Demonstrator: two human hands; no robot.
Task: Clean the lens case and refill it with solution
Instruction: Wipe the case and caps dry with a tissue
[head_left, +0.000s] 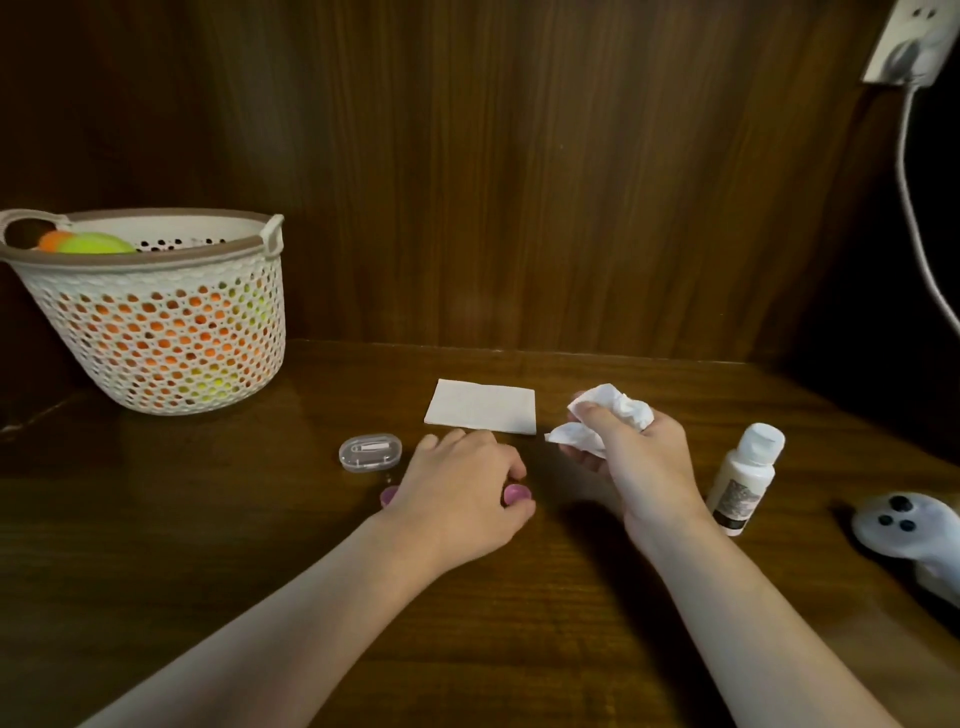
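My left hand (460, 491) lies over a pink lens case (515, 493) on the wooden table, fingers curled round it; only the case's two pink ends show, one at each side of the hand. My right hand (631, 449) is raised just above the table and grips a crumpled white tissue (621, 408). A white solution bottle (743, 480) with a white cap stands upright to the right of that hand. A flat folded tissue (483, 413) lies behind both hands. A small clear oval box (370, 452) sits left of my left hand.
A white perforated basket (156, 322) with orange and green balls stands at the back left. A white controller (904, 525) lies at the right edge. A wooden back panel rises behind the table, and a white cable (909, 208) hangs from a wall socket (914, 47) at the right.
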